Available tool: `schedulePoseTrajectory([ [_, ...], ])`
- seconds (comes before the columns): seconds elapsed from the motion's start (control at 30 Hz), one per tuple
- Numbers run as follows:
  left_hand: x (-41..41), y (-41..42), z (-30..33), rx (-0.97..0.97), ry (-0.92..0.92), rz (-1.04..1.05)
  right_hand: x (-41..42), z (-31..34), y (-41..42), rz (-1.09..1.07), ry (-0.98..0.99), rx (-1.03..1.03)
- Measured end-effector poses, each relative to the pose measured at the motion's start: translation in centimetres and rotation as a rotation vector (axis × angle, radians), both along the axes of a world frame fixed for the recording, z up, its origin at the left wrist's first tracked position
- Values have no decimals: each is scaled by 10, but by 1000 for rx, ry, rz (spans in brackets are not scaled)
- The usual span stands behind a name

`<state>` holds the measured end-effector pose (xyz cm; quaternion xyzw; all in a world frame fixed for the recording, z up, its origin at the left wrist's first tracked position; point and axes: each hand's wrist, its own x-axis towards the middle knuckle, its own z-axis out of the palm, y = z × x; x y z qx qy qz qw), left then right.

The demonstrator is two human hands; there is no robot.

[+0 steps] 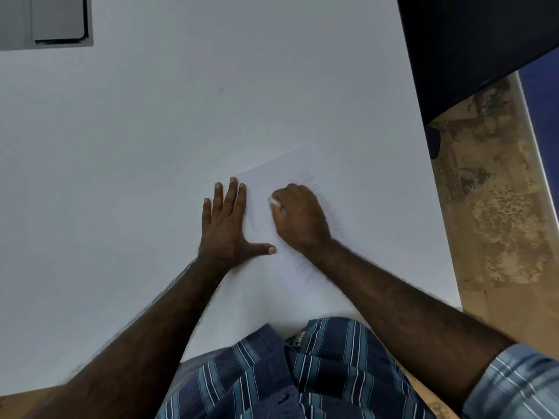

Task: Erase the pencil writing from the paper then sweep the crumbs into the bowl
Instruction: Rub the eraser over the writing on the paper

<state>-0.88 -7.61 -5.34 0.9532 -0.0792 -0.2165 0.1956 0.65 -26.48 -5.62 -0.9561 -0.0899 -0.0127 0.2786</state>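
A white sheet of paper lies tilted on the white table, with faint pencil strokes along its right part. My left hand lies flat with spread, straight fingers on the paper's left edge, pressing it down. My right hand is curled on the paper around a small white eraser, which peeks out between its fingers. No bowl is in view. No crumbs can be made out.
The white table fills most of the view. Its right edge runs down beside a mottled brown floor. A dark object stands at the top right. A grey recessed panel sits at the top left corner.
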Motion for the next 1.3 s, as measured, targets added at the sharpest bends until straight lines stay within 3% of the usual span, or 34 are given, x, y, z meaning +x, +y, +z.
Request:
schedulePoseTrajectory([
  [0.13,0,0,-1,11,0,-9,-6,-2,-3,167,13,-28],
  [0.3,0,0,0,9,8,-7,30,-3,-32,-152,-29,-54],
  [0.37,0,0,0,18,5,-10,25,-3,-24,-168,-28,-49],
  [0.57,0,-1,-3,43,-14,-16,-23,1,18,262,-58,-124],
  [0.77,1,0,-1,30,20,-13,25,4,-19,-124,-82,-139],
  [0.83,1,0,-1,29,21,-12,26,2,-14,-154,-70,-124],
  [1.03,1,-2,-2,57,7,-22,-14,-1,12,254,-21,-122],
  [1.23,0,0,-2,22,22,-14,32,4,-22,-134,-76,-172],
  [1.3,1,0,-2,25,23,-16,31,5,-11,-155,-74,-147],
])
